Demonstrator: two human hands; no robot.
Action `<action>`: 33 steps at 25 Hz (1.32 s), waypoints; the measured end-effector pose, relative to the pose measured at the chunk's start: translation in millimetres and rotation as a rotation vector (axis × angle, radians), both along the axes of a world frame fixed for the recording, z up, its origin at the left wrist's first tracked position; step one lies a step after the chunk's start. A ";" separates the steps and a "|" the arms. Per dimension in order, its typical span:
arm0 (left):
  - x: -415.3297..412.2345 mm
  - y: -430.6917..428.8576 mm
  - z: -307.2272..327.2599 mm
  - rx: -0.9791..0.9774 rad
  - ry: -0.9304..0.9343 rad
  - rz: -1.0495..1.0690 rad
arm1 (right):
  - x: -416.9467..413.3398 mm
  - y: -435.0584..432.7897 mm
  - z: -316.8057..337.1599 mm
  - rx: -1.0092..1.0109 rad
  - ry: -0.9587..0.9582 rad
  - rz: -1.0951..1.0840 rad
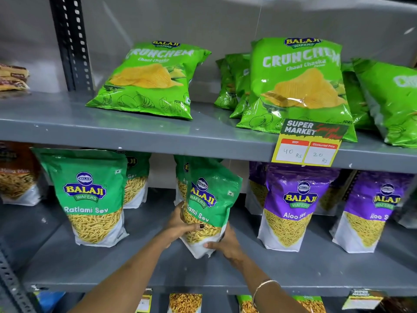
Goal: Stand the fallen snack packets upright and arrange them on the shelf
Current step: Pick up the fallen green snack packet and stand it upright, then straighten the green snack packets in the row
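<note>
Head view: left hand (180,224) and right hand (222,243) both clasp the tilted Ratlami Sev packet (208,204) mid middle shelf (90,267), likely squaring its base to stand it upright.

Yellow price tag (307,145) on shelf edge; black perforated upright (71,41) behind.

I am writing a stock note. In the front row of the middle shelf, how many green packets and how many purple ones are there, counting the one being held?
Green Ratlami Sev: 2, standing green packet and held green packet
Purple Aloo Sev: 2, left purple packet and right purple packet
Total: 4
</note>
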State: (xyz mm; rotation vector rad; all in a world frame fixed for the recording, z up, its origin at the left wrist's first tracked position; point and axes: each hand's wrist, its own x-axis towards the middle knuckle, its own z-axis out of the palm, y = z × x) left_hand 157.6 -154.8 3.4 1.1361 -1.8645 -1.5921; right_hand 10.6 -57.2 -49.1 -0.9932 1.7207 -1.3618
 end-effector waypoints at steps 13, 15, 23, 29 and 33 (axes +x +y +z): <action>8.9 8.3 -11.2 -0.076 -0.015 0.204 | -12.1 -4.8 23.8 -0.072 -0.156 0.077; 5.8 10.4 -14.5 -0.108 -0.028 0.260 | -16.0 -7.0 23.8 -0.093 -0.163 0.100; 22.5 17.8 -6.1 -0.004 -0.163 0.136 | -22.2 0.7 57.2 0.429 0.267 0.276; 138.6 -17.8 7.8 0.155 -0.461 0.186 | 46.2 -36.0 95.7 1.005 0.334 0.629; 215.9 -64.7 -7.2 0.157 -0.238 0.386 | 161.2 -78.3 97.5 0.732 0.513 0.572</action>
